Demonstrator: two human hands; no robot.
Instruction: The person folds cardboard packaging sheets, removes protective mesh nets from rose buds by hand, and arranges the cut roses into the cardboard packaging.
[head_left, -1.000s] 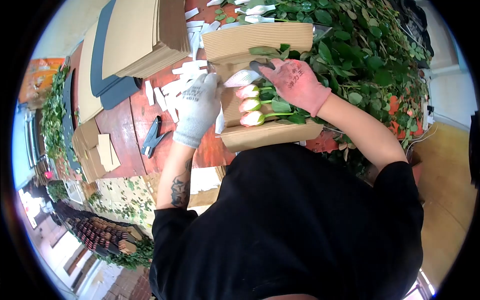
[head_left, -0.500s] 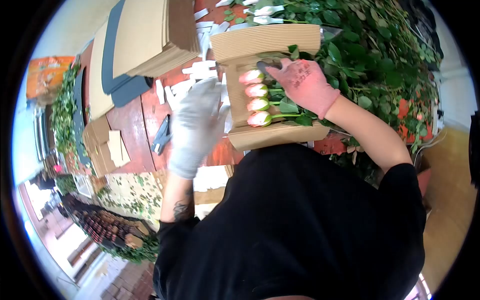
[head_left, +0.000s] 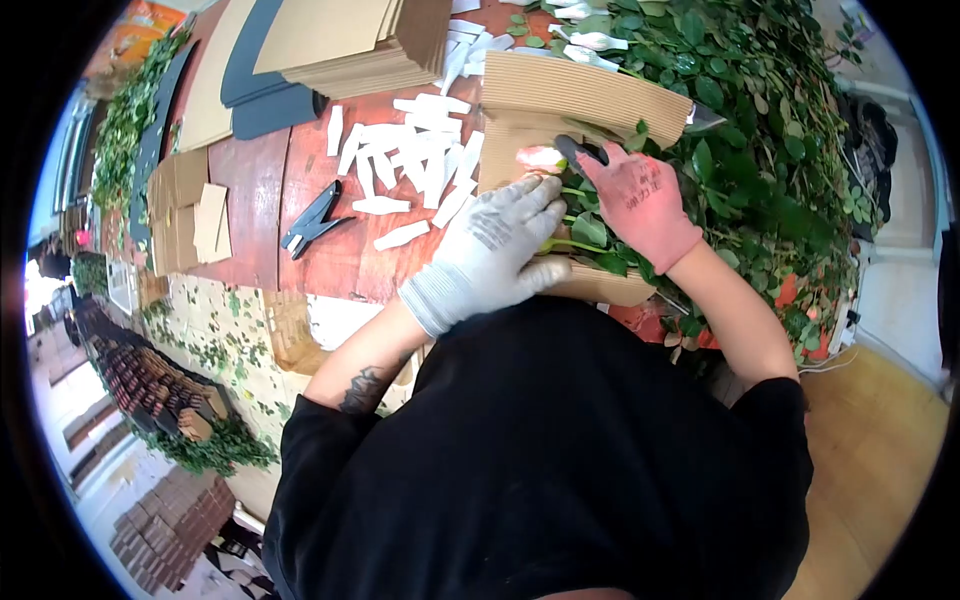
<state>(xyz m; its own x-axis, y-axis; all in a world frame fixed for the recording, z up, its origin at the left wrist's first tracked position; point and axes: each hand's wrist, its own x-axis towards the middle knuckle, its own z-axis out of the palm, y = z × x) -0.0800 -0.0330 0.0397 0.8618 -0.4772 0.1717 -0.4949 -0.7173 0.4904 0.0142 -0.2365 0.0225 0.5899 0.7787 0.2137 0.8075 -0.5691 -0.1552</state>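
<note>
My left hand (head_left: 495, 245), in a white glove, lies over the rose heads with its fingers together and stretched out and its thumb apart. One pink rose head (head_left: 541, 158) shows beyond its fingertips; the other heads are hidden under the hand. The roses lie on a sheet of corrugated cardboard (head_left: 590, 95), whose near flap is partly covered by my hand. My right hand (head_left: 640, 195), in a pink glove with dark fingertips, is at the stems and leaves just right of the top rose, thumb and finger bent around something I cannot make out.
White foam sleeves (head_left: 425, 150) lie scattered left of the cardboard. A dark stapler (head_left: 312, 220) rests on the red table (head_left: 345, 265). A stack of cardboard sheets (head_left: 360, 50) stands at the back left. Leafy stems (head_left: 770, 180) cover the right side. Sleeved buds (head_left: 597, 41) lie at the back.
The white sleeve has come off the top rose. My left hand moved away leftward, then came right onto the rose heads. My right hand stays by the stems.
</note>
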